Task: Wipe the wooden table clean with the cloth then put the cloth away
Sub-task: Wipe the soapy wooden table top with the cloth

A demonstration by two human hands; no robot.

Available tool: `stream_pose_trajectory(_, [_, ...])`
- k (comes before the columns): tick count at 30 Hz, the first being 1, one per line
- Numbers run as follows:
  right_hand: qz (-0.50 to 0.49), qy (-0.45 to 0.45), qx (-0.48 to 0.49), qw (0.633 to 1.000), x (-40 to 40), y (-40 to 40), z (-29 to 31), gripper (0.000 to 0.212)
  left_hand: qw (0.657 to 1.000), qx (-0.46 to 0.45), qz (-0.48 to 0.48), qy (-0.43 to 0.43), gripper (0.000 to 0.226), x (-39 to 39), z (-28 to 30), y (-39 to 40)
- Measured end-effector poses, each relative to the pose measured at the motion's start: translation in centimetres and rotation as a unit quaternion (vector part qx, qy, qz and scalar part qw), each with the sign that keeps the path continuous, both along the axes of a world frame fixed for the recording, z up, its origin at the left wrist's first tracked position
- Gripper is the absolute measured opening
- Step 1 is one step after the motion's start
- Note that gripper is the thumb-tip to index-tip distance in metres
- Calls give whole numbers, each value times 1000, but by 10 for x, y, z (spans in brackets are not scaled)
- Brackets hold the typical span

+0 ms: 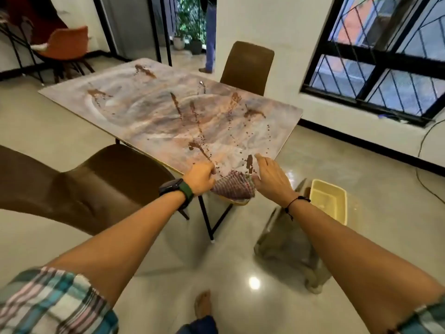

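Both arms stretched fwd to table (154, 112) near corner. Cloth (233, 188) lies bunched on that corner, partly over the edge. Left hand (199, 178) w/ fingers clenched on cloth's left side. Right hand (271, 178) at cloth's right edge, palm down, fingers released, extended. Brown stains across table beyond cloth.

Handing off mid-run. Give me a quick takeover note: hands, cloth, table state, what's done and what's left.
Left hand: closed on the left edge of the checked cloth at the table's near corner.
Right hand: open, fingers spread, touching the cloth's right edge; no clear grip.
Table: brown smears and specks across most of the top, streaks right up to the cloth.
Yellow tub: on the floor to the right of the table.
Done: cloth is at the table; no cleaned patch is evident.
Left: wipe the whole top, then put the cloth away.
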State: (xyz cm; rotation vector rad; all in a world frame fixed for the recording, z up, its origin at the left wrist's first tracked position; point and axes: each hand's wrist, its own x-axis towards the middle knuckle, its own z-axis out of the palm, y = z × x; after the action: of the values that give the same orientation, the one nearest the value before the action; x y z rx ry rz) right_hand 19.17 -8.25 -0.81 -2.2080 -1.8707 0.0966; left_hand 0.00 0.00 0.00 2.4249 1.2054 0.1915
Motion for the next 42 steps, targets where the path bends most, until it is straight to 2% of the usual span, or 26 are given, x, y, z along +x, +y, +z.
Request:
stream_pose_trajectory(4, [-73,66,-70,993,-2,35,-26,44,996,-70,11,53,38,26,-27,24])
stream_pose_trajectory(8, [-150,119,-142,971,-2,60,-60,49,994,-51,-15,90,39,49,-58,43])
stream_pose_trajectory(12, [-193,206,-135,950,-3,68,-76,44,991,-72,-13,114,43,67,-68,44])
stream_pose_trajectory(14, [-190,243,-119,944,0,70,-77,42,992,-80,-4,100,40,73,-70,46])
stream_pose_trajectory(16, [-167,262,-94,946,1,70,-73,36,989,-124,4,75,40,77,-71,51])
stream_pose_trajectory(18, [-135,290,-73,945,4,67,-69,23,980,-192,8,56,24,77,-69,57])
stream_pose_trajectory(20, [-123,344,-67,928,12,63,-65,15,964,-262,16,39,4,74,-66,65])
stream_pose_trajectory(22, [-113,448,-76,884,22,59,-58,11,947,-321,21,5,2,71,-58,69])
stream_pose_trajectory(24, [-109,566,-82,813,29,60,-51,14,936,-349,19,-39,11,69,-48,69])
stream_pose_trajectory(26, [-103,638,-85,758,34,67,-42,23,921,-378,38,-89,17,70,-39,73])
stream_pose_trajectory(28, [-81,691,-78,714,42,76,-36,15,899,-410,63,-142,25,72,-30,81])
stream_pose_trajectory(29, [-67,717,-73,690,47,80,-33,31,891,-418,72,-161,31,74,-27,87])
stream_pose_trajectory(31, [-37,757,-77,648,58,89,-27,75,880,-425,95,-191,43,80,-18,100])
stream_pose_trajectory(32, [-21,767,-85,635,62,93,-25,88,874,-425,110,-208,40,82,-12,105])
stream_pose_trajectory(34, [0,774,-110,624,69,100,-26,95,858,-435,124,-244,25,88,-5,112])
stream_pose_trajectory(36, [-17,764,-130,632,70,106,-30,82,865,-415,137,-247,20,93,-3,114])
stream_pose_trajectory(37, [-41,742,-137,655,68,110,-33,71,879,-384,148,-238,18,93,-7,114])
stream_pose_trajectory(38, [-60,700,-145,697,64,113,-37,63,905,-334,159,-211,19,93,-12,114])
stream_pose_trajectory(39, [-67,621,-155,766,61,115,-40,63,928,-281,168,-177,22,92,-20,115])
stream_pose_trajectory(41, [-62,360,-125,923,57,120,-53,71,947,-226,175,-149,32,89,-35,115])
stream_pose_trajectory(42, [-41,240,-86,966,54,122,-56,71,947,-214,182,-158,34,87,-39,113])
